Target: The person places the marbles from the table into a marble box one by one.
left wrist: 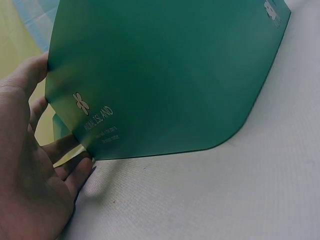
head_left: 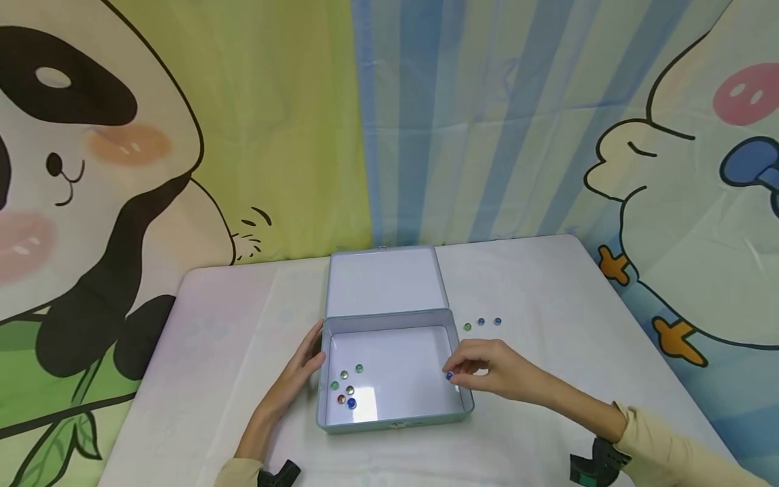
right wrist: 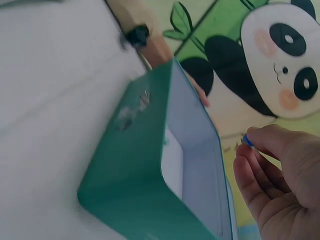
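Between thumb and fingertips, my right hand point(head_left: 496, 368) pinches a blue glass marble point(head_left: 449, 375) just above the right rim of an open tin box point(head_left: 398, 425). The same marble point(right wrist: 247, 140) shows at the fingertips in the right wrist view. My left hand point(head_left: 293, 380) rests against the box's left side; in the left wrist view its extended fingers touch the green wall point(left wrist: 150, 90). Inside the box, at the left, lie several marbles, among them a blue one point(head_left: 351, 404), a green one point(head_left: 335, 385) and a reddish one point(head_left: 341, 399).
The hinged lid point(head_left: 385, 281) lies folded back behind the box. To the right of it, a green marble point(head_left: 467, 326) and two blue marbles point(head_left: 498, 321) sit on the white tablecloth point(head_left: 548, 291). A cartoon-printed curtain point(head_left: 292, 135) hangs behind the table.
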`<state>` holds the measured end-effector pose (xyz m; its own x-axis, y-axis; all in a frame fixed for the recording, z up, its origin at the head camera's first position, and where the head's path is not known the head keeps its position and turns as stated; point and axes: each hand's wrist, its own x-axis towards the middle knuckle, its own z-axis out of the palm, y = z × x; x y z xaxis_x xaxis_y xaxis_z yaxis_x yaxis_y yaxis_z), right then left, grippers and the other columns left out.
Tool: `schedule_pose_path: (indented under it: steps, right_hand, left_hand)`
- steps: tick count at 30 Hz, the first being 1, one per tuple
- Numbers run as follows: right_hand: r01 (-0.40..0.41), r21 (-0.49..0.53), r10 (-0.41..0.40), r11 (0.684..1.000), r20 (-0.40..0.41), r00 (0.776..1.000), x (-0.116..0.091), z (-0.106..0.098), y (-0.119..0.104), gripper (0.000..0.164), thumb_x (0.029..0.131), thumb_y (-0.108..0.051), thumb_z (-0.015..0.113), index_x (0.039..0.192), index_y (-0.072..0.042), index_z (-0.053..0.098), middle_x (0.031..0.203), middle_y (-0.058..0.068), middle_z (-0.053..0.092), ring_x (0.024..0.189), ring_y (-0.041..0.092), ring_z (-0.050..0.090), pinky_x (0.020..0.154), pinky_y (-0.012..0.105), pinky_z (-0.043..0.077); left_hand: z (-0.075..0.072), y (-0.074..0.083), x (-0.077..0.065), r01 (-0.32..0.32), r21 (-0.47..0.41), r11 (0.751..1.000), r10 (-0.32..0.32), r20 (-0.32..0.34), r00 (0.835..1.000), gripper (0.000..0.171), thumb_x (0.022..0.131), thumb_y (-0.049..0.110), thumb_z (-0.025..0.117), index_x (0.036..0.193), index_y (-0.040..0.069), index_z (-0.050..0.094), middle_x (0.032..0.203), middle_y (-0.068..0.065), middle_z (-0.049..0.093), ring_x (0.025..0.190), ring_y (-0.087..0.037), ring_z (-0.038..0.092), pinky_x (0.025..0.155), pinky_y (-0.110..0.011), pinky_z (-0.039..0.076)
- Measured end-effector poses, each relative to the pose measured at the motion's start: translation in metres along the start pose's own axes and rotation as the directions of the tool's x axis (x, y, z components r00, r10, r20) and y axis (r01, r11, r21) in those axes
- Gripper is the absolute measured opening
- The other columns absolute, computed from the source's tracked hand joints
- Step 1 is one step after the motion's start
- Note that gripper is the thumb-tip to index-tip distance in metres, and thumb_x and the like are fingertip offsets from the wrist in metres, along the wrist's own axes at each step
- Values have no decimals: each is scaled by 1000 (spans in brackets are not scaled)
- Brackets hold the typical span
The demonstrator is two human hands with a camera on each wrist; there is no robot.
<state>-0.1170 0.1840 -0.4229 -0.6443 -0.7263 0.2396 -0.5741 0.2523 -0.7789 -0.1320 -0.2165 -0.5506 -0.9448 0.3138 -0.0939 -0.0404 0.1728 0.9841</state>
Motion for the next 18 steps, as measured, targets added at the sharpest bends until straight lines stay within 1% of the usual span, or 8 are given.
schedule_pose_path:
  steps: [2, 4, 8, 12, 14, 18]
  right_hand:
    - [15, 48, -17, 999, 35, 999, 1, 6, -9, 13, 92, -9, 65, 104, -9, 70, 95, 3, 69, 82, 5, 64, 70, 22, 58]
    - [24, 72, -29, 997, 64, 998, 2, 11, -14, 12, 93, -10, 64, 104, -8, 70, 95, 3, 69, 82, 4, 64, 70, 22, 58]
    - [3, 97, -14, 995, 110, 994, 7, 17, -17, 11, 93, -13, 65, 102, -9, 70, 93, 1, 69, 82, 1, 64, 70, 21, 58]
    - [-26, 72, 15, 997, 149, 989, 16, 21, -16, 10, 92, -13, 66, 99, -9, 71, 91, 2, 69, 81, -2, 62, 70, 20, 58]
    - [-45, 51, 36, 998, 168, 985, 22, 22, -13, 10, 91, -12, 67, 98, -7, 71, 90, 2, 69, 80, -3, 61, 70, 19, 58]
    - [-90, 0, 88, 996, 214, 973, 42, 24, -4, 12, 90, -13, 69, 99, -5, 72, 90, 1, 69, 81, -3, 61, 72, 17, 57]
  left_hand:
    - [0, 0, 0, -4, -5, 1000, 4, 3, 1000, 59, 103, 27, 42, 153, 43, 14, 165, -8, 10, 152, -37, 5, 115, -69, 4]
    - [0, 0, -1, -4, -7, 1000, 4, 5, 1000, 59, 103, 27, 42, 153, 43, 14, 165, -7, 11, 152, -37, 5, 116, -69, 4]
    - [-1, 0, -1, -4, -7, 1000, 4, 5, 1000, 59, 103, 27, 42, 153, 43, 14, 165, -7, 10, 152, -36, 5, 116, -68, 4]
    - [-2, 0, 0, -4, -2, 1000, 4, 2, 1000, 59, 103, 27, 42, 153, 43, 15, 165, -7, 10, 152, -37, 5, 116, -69, 4]
    - [-2, 0, 0, -2, -5, 1000, 2, 5, 1000, 59, 103, 27, 42, 153, 43, 15, 165, -7, 10, 152, -37, 5, 116, -69, 4]
    - [-2, -1, 0, 6, -5, 1000, -5, 9, 1000, 59, 103, 29, 42, 153, 44, 14, 165, -7, 9, 152, -37, 5, 115, -69, 4]
